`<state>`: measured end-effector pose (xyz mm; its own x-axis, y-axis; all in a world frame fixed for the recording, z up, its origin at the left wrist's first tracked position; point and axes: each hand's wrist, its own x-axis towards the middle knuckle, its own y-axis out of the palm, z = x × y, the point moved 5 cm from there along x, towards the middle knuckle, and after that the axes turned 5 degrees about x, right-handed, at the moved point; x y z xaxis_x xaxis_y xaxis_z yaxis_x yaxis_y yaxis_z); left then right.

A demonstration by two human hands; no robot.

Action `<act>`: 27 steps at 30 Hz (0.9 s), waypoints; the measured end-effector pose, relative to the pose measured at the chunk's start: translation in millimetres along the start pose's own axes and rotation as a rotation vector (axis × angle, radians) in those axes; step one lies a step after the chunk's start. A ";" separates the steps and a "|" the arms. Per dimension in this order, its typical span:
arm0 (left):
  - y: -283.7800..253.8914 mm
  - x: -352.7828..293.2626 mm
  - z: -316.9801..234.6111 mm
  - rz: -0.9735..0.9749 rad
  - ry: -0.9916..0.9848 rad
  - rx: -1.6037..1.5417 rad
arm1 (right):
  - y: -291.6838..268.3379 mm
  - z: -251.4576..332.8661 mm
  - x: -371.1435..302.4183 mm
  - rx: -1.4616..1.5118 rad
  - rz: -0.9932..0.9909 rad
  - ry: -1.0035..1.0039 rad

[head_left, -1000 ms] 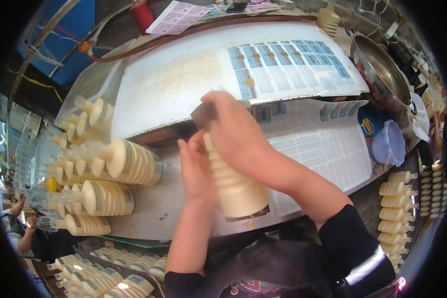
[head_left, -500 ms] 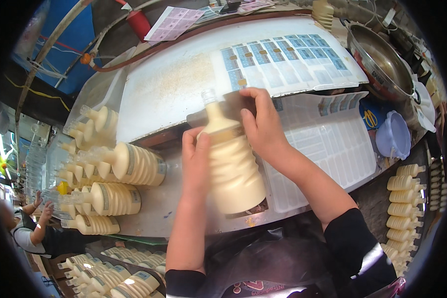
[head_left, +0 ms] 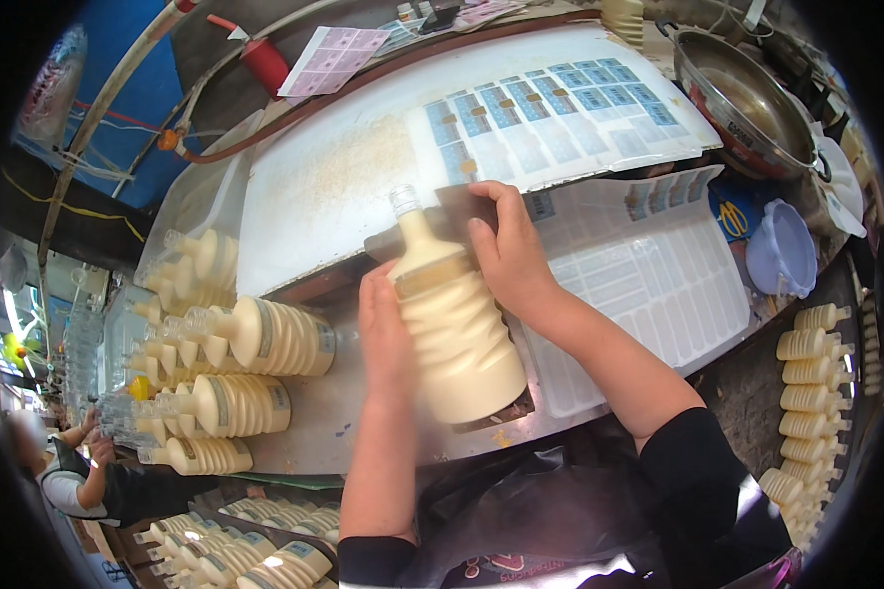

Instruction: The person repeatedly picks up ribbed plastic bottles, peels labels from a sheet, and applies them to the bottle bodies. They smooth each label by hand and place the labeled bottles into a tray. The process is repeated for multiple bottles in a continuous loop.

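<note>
A cream-coloured bottle [head_left: 464, 344] with wavy ribs and a clear threaded neck leans in front of me, its base near the table's front edge. Around its shoulder runs a brownish see-through label strip [head_left: 432, 274]. My left hand [head_left: 385, 319] is closed along the bottle's left side, some fingers hidden behind it and slightly blurred. Up at the right of the neck, my right hand [head_left: 511, 257] pinches a loose dark end of the strip [head_left: 454, 203] between thumb and forefinger. The lower part of that hand is close beside the bottle's shoulder.
Several similar filled bottles [head_left: 280, 337] lie at the left. A white board [head_left: 339, 167] carries rows of blue labels [head_left: 560, 103]; a translucent label sheet [head_left: 648, 285] lies right. A metal pan [head_left: 746, 98] and lilac basin [head_left: 782, 250] stand beyond. Another person [head_left: 79, 481] works far left.
The view has shifted a little. My left fingertips have slid from the bottle's front toward its left side. My right hand keeps its pinch on the strip, almost in place.
</note>
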<state>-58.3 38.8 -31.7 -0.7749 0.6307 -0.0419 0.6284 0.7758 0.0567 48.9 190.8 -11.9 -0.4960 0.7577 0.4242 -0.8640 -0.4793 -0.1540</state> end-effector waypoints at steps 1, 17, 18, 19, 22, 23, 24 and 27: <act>1.5 -0.9 -0.6 -0.002 -0.011 -0.010 | -1.3 -1.7 -0.6 -0.005 0.000 -0.020; 20.2 -49.2 -26.9 0.179 -0.188 0.275 | 35.0 50.2 10.1 -0.076 0.117 0.011; 20.9 -48.8 -23.4 0.160 -0.165 0.320 | 40.9 57.5 8.8 -0.163 0.138 -0.036; 21.5 -48.4 -19.9 0.140 -0.141 0.366 | 46.2 66.8 5.9 -0.250 0.158 -0.084; 17.7 -46.1 -13.2 0.144 -0.099 0.363 | 53.9 79.1 1.8 -0.324 0.175 -0.166; 17.1 -47.8 -13.6 0.138 -0.141 0.393 | 51.5 77.4 3.2 -0.335 0.188 -0.144; 15.7 -48.8 -13.9 0.128 -0.182 0.419 | 49.9 75.3 4.7 -0.345 0.206 -0.126; 18.3 -49.7 -15.8 0.110 -0.141 0.370 | 32.1 62.3 9.9 -0.314 0.168 -0.010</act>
<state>-9.3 21.4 -12.9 -0.7007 0.6867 -0.1938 0.7093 0.6411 -0.2931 21.7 155.3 43.0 -0.6339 0.6748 0.3779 -0.7557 -0.4364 -0.4882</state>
